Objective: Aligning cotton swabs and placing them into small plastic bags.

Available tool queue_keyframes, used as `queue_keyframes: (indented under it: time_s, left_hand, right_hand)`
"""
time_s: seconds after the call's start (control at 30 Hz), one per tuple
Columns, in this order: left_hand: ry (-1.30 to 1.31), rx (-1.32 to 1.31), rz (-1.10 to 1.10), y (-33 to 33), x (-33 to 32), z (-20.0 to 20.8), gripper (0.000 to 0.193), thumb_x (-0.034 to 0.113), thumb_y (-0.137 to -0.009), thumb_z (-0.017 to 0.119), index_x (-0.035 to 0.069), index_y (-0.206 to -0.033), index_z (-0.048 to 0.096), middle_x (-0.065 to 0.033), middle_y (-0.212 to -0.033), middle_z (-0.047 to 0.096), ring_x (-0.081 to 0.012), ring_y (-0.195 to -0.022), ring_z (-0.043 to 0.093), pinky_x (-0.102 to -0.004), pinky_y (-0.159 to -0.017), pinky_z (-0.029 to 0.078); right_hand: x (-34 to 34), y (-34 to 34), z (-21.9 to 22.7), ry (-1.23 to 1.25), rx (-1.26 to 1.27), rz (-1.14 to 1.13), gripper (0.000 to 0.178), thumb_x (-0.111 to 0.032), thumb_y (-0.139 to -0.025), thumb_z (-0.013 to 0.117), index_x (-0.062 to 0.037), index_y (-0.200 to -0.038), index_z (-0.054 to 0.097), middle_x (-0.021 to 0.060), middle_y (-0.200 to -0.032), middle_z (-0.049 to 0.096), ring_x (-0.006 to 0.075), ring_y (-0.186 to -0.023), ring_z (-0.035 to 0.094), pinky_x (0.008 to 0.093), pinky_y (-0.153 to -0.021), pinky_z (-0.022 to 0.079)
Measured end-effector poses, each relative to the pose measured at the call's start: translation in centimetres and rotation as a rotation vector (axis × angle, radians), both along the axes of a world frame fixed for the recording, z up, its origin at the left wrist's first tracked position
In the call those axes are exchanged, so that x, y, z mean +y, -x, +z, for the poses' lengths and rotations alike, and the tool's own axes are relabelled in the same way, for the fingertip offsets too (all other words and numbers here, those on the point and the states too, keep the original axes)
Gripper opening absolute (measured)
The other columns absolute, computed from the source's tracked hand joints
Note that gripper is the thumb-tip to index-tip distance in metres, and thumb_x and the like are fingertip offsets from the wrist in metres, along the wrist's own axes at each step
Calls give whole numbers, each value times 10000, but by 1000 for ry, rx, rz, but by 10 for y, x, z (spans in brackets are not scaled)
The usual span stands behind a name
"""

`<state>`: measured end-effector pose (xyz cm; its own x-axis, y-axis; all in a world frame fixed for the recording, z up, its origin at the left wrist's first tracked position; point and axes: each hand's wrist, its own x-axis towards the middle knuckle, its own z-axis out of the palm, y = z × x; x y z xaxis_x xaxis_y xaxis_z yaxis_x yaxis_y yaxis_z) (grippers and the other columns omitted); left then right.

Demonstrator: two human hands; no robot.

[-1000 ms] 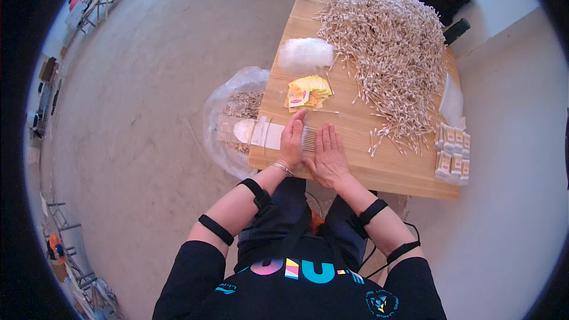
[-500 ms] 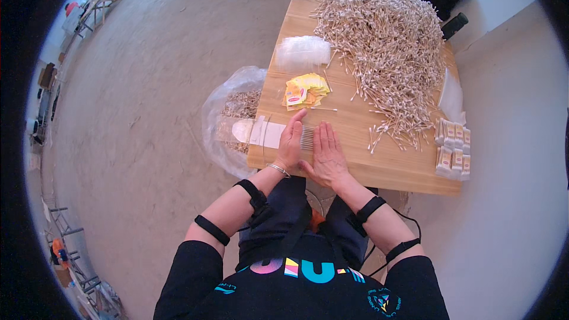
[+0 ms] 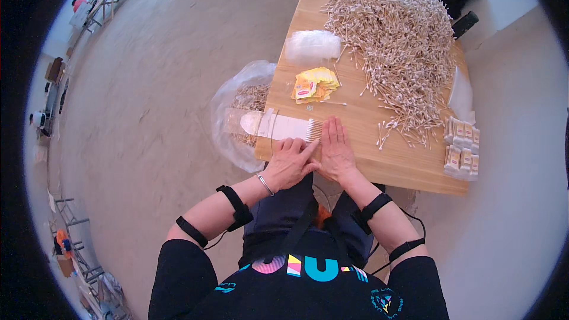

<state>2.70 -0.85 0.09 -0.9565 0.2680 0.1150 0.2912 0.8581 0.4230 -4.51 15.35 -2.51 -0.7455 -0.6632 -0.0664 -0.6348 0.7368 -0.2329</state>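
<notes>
A row of cotton swabs [image 3: 314, 131] lies side by side near the table's front left corner, their white tips against the end of a white card [image 3: 291, 127]. My right hand [image 3: 338, 151] rests flat along the right side of the row, fingers straight and close together. Palm down, my left hand [image 3: 290, 161] is at the near side of the card, its fingers bent but apart. Its index fingertip reaches the near end of the row, and its thumb meets my right hand's thumb. I see nothing held in either hand.
A big heap of loose swabs [image 3: 397, 47] covers the table's far right. Yellow printed packets [image 3: 317, 85] and clear plastic bags [image 3: 313, 46] lie beyond the card. Filled swab packs [image 3: 462, 147] stand at the right edge. A plastic sack of swabs [image 3: 246, 98] sits left of the table.
My left hand has turned from upright on its edge to palm down and drawn back toward me, uncovering the card and swab tips. My right hand stays flat beside the row.
</notes>
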Motion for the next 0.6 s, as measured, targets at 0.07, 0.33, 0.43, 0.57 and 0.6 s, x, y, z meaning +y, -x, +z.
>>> queue_keyframes:
  time_s: [0.07, 0.33, 0.43, 0.57, 0.6]
  left_hand:
    - [54, -74, 27, -1, 5, 6, 626, 432, -834, 576, 113, -1347, 415, -109, -1041, 494, -278, -960, 460, -404, -884, 328]
    - [71, -87, 2, 0, 5, 6, 665, 459, -844, 547, 110, -1378, 360, -103, -1059, 488, -271, -988, 453, -400, -873, 314]
    - [81, -105, 8, 1, 8, 7, 715, 492, -834, 544, 95, -1390, 330, -113, -1062, 486, -276, -992, 451, -412, -879, 304]
    - [107, -133, 13, 2, 12, 4, 797, 550, -811, 542, 71, -1399, 300, -128, -1061, 490, -281, -999, 449, -434, -882, 291]
    - [106, -132, 13, 3, 12, 3, 797, 550, -811, 542, 71, -1399, 300, -128, -1061, 490, -281, -999, 449, -434, -882, 291]
  right_hand:
    - [1, 0, -1, 15, 43, 3, 1036, -575, -750, 586, 94, -1399, 135, 255, -1481, 114, 372, -1398, 77, 451, -1139, 85]
    - [0, 0, -3, 22, 72, -4, 1008, -551, -752, 589, 95, -1394, 157, 251, -1481, 122, 368, -1399, 82, 450, -1140, 84]
    - [1, 0, -4, 26, 75, -2, 996, -532, -748, 593, 94, -1392, 162, 250, -1481, 124, 368, -1400, 82, 452, -1140, 87]
    - [1, 1, -9, 57, 114, 1, 976, -499, -743, 597, 87, -1393, 166, 249, -1483, 122, 369, -1400, 81, 454, -1140, 97]
    - [1, 1, -9, 56, 114, 1, 976, -499, -743, 597, 87, -1393, 166, 249, -1483, 122, 369, -1400, 81, 454, -1140, 97]
